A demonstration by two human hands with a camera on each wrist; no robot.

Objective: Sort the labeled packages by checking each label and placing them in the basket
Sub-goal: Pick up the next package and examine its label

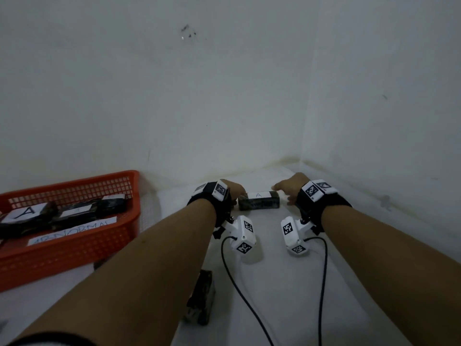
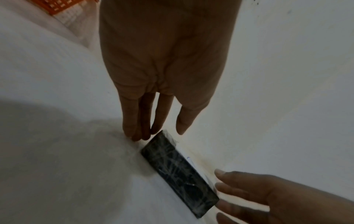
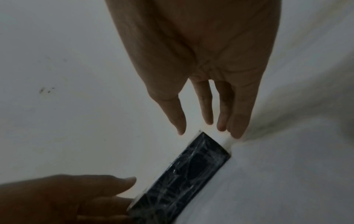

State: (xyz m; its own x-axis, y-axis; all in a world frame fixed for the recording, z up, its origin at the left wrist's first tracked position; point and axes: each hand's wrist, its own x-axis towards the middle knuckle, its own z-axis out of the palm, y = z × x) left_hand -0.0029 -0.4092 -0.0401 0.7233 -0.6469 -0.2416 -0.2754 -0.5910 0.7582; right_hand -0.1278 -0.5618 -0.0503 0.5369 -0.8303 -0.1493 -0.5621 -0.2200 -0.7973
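Note:
A black wrapped package (image 1: pixel 258 204) with a white label reading "A" lies on the white surface near the far wall. My left hand (image 1: pixel 238 193) is at its left end and my right hand (image 1: pixel 282 196) at its right end. In the left wrist view the left hand (image 2: pixel 159 133) has straight fingers, with tips right at the package (image 2: pixel 180 168) end. In the right wrist view the right hand (image 3: pixel 208 131) also has straight fingers, just off the package (image 3: pixel 184 174). Neither hand grips it. The orange basket (image 1: pixel 74 182) stands at the left and holds several labeled black packages.
Another black package (image 1: pixel 200 300) lies near me, beside my left forearm. A paper sign (image 1: pixel 72 231) is fixed to the basket's front. White walls meet in a corner just behind the package. Two cables (image 1: pixel 239 290) run across the surface between my arms.

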